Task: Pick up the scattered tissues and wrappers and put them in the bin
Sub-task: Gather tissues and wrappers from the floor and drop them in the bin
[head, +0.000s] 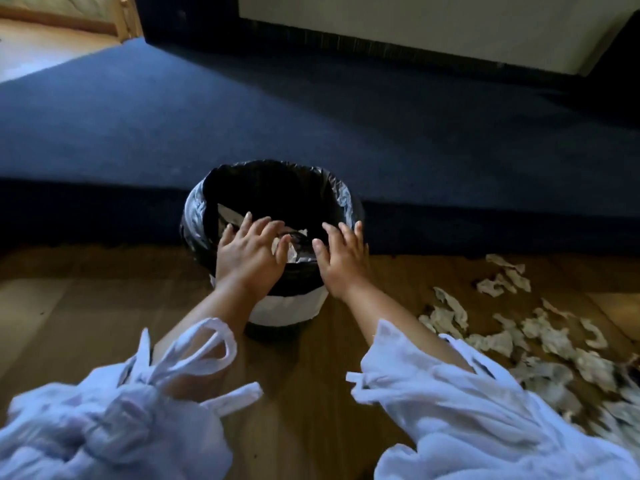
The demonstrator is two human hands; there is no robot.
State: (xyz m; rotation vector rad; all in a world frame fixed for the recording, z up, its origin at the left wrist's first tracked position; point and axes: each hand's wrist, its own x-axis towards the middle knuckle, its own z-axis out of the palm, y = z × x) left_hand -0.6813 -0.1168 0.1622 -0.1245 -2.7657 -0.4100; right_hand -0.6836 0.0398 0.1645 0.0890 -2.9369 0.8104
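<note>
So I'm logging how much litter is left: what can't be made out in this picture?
Head view only:
- Bin contents: the left hand and the dark liner hide most of the scraps inside.
- Tissues on the floor: the pile runs off the right edge, and the right sleeve covers its near part.
- Near tissues at lower right: motion blur, so single pieces cannot be counted.
- Right hand: palm faces down; underside unseen.
</note>
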